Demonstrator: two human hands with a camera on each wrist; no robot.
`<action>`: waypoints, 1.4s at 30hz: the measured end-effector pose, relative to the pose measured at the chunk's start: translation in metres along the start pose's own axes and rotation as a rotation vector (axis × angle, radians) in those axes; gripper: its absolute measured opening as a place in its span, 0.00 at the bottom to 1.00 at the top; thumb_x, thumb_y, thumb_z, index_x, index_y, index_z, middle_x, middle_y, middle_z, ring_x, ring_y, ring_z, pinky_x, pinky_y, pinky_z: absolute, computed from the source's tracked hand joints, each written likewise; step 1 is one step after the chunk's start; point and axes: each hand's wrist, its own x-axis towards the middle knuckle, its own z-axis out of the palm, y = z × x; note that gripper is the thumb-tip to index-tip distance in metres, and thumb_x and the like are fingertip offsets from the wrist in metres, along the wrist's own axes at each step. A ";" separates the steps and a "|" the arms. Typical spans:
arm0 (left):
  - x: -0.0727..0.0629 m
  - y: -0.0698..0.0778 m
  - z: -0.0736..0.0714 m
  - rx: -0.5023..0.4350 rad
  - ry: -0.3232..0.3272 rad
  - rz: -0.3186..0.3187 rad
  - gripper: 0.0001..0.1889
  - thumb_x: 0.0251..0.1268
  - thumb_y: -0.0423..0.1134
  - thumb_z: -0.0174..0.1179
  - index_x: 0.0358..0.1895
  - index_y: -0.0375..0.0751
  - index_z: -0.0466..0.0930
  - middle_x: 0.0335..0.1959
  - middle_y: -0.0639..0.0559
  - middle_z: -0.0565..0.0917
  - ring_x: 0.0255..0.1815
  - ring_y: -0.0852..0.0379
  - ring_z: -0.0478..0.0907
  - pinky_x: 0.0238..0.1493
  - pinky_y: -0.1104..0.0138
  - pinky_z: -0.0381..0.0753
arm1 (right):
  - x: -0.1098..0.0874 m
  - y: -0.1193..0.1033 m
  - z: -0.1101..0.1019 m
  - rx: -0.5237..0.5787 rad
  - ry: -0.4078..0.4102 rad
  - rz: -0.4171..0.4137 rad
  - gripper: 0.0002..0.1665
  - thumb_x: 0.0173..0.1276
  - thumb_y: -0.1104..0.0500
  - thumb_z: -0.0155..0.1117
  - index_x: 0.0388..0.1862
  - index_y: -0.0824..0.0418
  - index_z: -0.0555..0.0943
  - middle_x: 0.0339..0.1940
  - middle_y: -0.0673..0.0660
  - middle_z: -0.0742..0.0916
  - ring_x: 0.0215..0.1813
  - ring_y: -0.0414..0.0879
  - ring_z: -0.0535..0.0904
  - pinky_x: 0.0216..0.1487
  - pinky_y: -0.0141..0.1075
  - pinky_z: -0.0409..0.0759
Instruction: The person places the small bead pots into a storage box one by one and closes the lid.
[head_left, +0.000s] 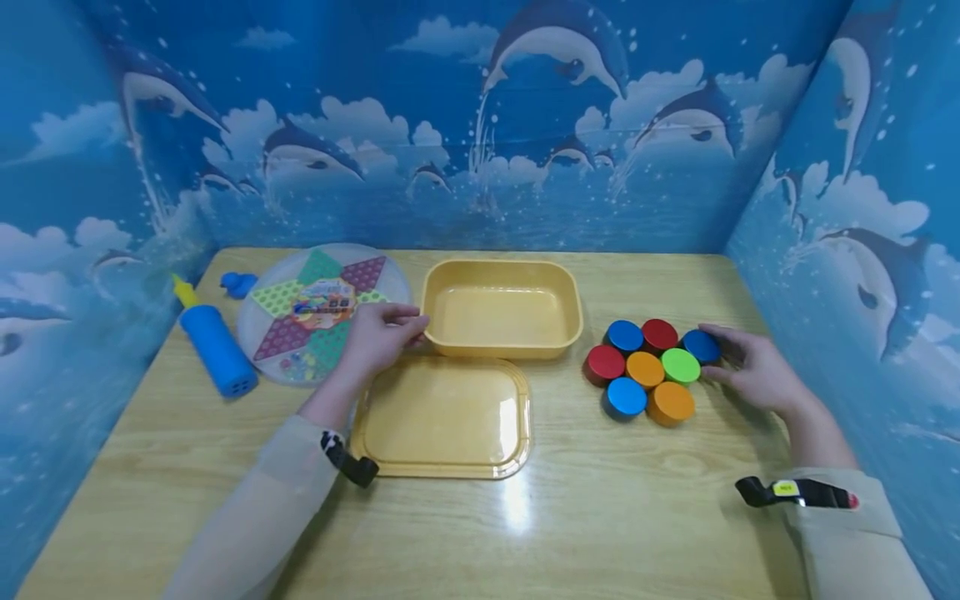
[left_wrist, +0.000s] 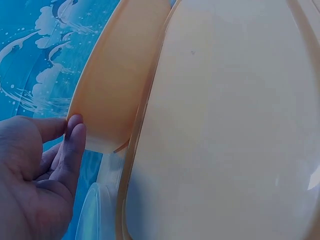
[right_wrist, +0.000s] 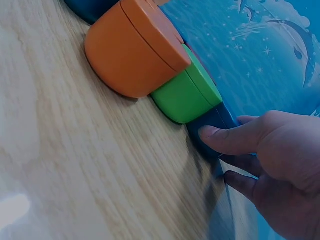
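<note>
A deep yellow plastic box point(head_left: 501, 343) stands open at the table's middle, and my left hand point(head_left: 384, 335) pinches its rim at the near left corner. In the left wrist view, thumb and fingertips meet on the edge of the box point(left_wrist: 112, 85). Its flat yellow lid point(head_left: 442, 417) lies just in front. On the right, my right hand point(head_left: 757, 371) holds a dark blue round canister point(head_left: 701, 345), the outermost of a cluster. The right wrist view has the thumb on the near side of this canister point(right_wrist: 212, 122), fingers partly hidden behind. A green canister point(head_left: 681, 365) adjoins it.
Red point(head_left: 604, 365), orange point(head_left: 671, 403) and lighter blue point(head_left: 626, 398) canisters complete the tight cluster. Left of the box lie a round Chinese checkers board point(head_left: 281, 337), a blue hand pump point(head_left: 217, 350) and a small blue toy point(head_left: 237, 284). Dolphin-printed curtains point(head_left: 480, 200) border the table.
</note>
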 end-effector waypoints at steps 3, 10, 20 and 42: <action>0.000 0.001 0.000 -0.003 0.000 -0.015 0.20 0.74 0.37 0.70 0.61 0.26 0.83 0.42 0.36 0.88 0.33 0.54 0.90 0.40 0.63 0.92 | 0.001 0.002 0.000 -0.020 0.012 0.016 0.41 0.71 0.66 0.74 0.80 0.68 0.69 0.76 0.74 0.73 0.74 0.73 0.69 0.69 0.22 0.71; 0.000 0.001 0.001 -0.014 -0.001 -0.025 0.20 0.74 0.36 0.70 0.61 0.25 0.83 0.41 0.35 0.88 0.32 0.56 0.89 0.39 0.65 0.92 | 0.000 0.004 0.003 0.038 0.077 0.080 0.40 0.74 0.58 0.75 0.77 0.71 0.69 0.71 0.75 0.76 0.70 0.73 0.74 0.67 0.34 0.80; 0.000 0.003 0.001 -0.004 -0.006 -0.022 0.19 0.74 0.37 0.69 0.61 0.27 0.83 0.43 0.36 0.88 0.33 0.54 0.90 0.40 0.62 0.93 | 0.000 -0.001 -0.001 0.170 0.247 0.116 0.44 0.72 0.52 0.77 0.79 0.68 0.69 0.69 0.68 0.77 0.53 0.27 0.76 0.50 0.14 0.77; 0.002 0.001 0.000 -0.055 0.001 -0.011 0.17 0.73 0.33 0.70 0.56 0.23 0.84 0.41 0.33 0.89 0.30 0.56 0.89 0.38 0.65 0.92 | 0.017 -0.063 -0.003 0.153 0.153 0.000 0.39 0.70 0.53 0.78 0.74 0.67 0.75 0.67 0.68 0.81 0.54 0.27 0.80 0.52 0.17 0.79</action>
